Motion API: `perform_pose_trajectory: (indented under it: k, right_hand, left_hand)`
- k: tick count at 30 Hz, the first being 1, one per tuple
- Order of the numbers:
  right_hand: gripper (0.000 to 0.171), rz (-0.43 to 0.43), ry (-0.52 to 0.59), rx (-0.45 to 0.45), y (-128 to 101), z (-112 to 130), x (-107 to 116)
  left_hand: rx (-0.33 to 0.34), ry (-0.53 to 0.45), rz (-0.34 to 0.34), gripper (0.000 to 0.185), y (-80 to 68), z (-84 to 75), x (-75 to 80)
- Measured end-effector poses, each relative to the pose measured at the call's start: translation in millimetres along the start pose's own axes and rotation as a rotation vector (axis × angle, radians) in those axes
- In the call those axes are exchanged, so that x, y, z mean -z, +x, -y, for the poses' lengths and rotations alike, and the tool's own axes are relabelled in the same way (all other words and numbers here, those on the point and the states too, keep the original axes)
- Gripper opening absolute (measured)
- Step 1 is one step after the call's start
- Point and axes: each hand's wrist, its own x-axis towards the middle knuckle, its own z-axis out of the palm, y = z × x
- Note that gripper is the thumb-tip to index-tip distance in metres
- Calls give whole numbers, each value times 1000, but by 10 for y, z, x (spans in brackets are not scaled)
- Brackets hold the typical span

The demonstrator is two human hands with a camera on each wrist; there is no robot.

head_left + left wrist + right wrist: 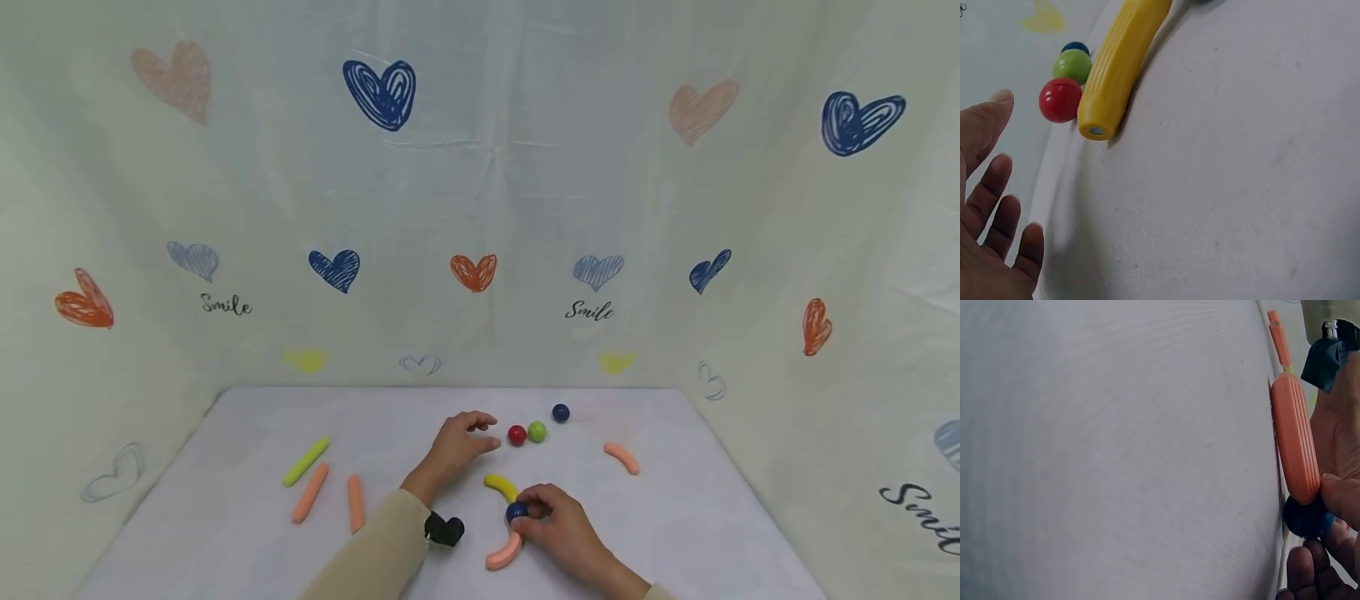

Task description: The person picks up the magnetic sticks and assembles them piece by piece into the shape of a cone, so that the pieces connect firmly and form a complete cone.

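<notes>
The dark blue ball (516,512) sits near the front of the white cloth-covered counter (225,517), pinched between the thumb and fingertips of the right hand (558,527), with the curved yellow plastic rod (501,486) meeting it from behind and the curved salmon-orange ridged rod (503,553) meeting it from the front. In the right wrist view the orange rod's end presses against the ball (1305,517), so these three pieces appear already joined into an S-like chain, though whether the yellow joint is fully seated I cannot tell. The left hand (457,446) hovers with fingers spread and relaxed, holding nothing, its fingertips close to the glossy red ball (517,435), which touches the green ball (536,432); a second dark blue ball (560,412) lies just behind them. The left wrist view shows the same group beyond the free end of the yellow rod (1116,69), with the red ball (1060,100) nearest the open fingers (988,187). Still loose on the counter are a short curved orange rod (622,458) to the right and, well apart on the left, a straight yellow-green rod (305,462) and two straight orange rods (311,492) (356,502). Judging from this, the build looks early: one ball and two rods connected, three balls and four rods unused.
</notes>
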Motion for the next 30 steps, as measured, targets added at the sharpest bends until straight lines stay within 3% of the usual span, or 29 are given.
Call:
perform_pose_trajectory:
  k: [15,24,30]
  right_hand:
    - [34,20,45,-66,22,-1,-2]
    - [32,22,43,-39,-8,-14,-15]
    - [32,9,19,-22,16,-31,-19]
  left_hand:
    - [-84,91,122,39,306,-22,-165]
    - [-95,130,124,28,275,-10,-237]
    - [-45,107,114,25,263,-5,-208]
